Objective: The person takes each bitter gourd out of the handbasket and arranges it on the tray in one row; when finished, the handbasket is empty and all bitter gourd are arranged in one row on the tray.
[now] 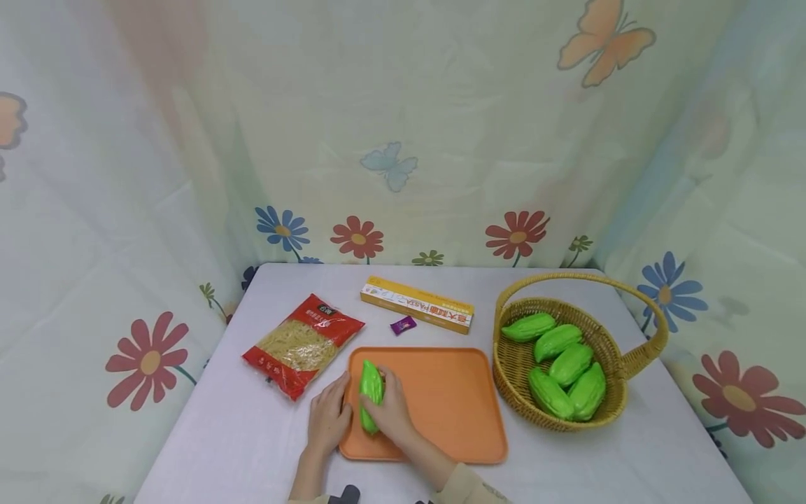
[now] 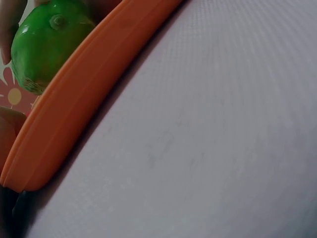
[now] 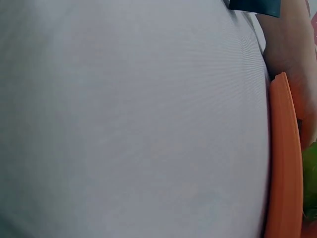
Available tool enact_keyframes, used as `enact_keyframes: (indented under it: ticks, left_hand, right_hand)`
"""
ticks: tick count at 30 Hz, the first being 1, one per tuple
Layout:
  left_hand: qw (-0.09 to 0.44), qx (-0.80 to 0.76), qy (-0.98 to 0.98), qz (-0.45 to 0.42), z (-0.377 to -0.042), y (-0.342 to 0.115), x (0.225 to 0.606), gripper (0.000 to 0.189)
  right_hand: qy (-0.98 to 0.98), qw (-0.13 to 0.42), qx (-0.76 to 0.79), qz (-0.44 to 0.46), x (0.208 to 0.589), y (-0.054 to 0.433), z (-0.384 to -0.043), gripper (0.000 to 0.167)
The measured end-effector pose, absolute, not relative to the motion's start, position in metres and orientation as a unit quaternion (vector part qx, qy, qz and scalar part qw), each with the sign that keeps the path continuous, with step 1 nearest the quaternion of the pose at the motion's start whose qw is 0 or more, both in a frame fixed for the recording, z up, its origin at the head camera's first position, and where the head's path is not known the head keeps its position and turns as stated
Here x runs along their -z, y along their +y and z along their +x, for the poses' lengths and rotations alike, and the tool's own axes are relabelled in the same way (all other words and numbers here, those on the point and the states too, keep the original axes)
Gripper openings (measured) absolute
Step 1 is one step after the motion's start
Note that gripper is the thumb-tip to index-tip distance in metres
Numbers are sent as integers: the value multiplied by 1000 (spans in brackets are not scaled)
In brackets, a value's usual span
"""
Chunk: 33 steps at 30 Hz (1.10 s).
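A green bitter melon (image 1: 370, 397) lies lengthwise over the left part of an orange tray (image 1: 441, 406). My right hand (image 1: 392, 413) grips it from the right side, thumb across its near half. At the tray's left rim is my left hand (image 1: 329, 416), its thumb over the edge, holding the tray. The left wrist view shows the blunt stem end of the bitter melon (image 2: 52, 42) above the tray wall (image 2: 84, 94). Only a sliver of the bitter melon (image 3: 310, 178) shows in the right wrist view, behind the orange tray side (image 3: 286, 168).
To the right stands a wicker basket (image 1: 513, 392) with a tall handle, holding several more bitter melons (image 1: 571, 364). Behind the tray lie a yellow pasta box (image 1: 417, 304) and a small purple packet (image 1: 403, 325). A red bag of pasta (image 1: 302, 346) is at the left on the white table (image 1: 214, 434).
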<state>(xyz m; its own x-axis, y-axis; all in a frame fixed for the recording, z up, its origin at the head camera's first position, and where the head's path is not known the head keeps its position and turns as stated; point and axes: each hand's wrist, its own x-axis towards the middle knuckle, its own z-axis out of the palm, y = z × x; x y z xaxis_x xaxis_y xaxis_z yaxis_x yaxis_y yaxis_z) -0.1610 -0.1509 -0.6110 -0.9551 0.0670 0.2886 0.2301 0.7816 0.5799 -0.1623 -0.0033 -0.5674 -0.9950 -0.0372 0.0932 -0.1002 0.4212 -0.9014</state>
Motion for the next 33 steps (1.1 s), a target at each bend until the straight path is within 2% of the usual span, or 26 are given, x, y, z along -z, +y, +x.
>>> enact_keyframes:
  ticks: [7, 12, 25, 33]
  left_hand:
    - [144, 317, -934, -85, -162, -150, 611, 52]
    - [136, 325, -932, -82, -161, -150, 609, 51]
    - [118, 333, -932, -77, -161, -151, 609, 45]
    - [133, 336, -928, -86, -161, -151, 609, 44]
  right_hand:
    - [-843, -16, -537, 9, 559, -4, -169, 62]
    - [-847, -34, -530, 9, 559, -5, -171, 61]
    - [-835, -49, -546, 55, 552, -1, -172, 59]
    - [-818, -55, -571, 51, 555, 3, -174, 53]
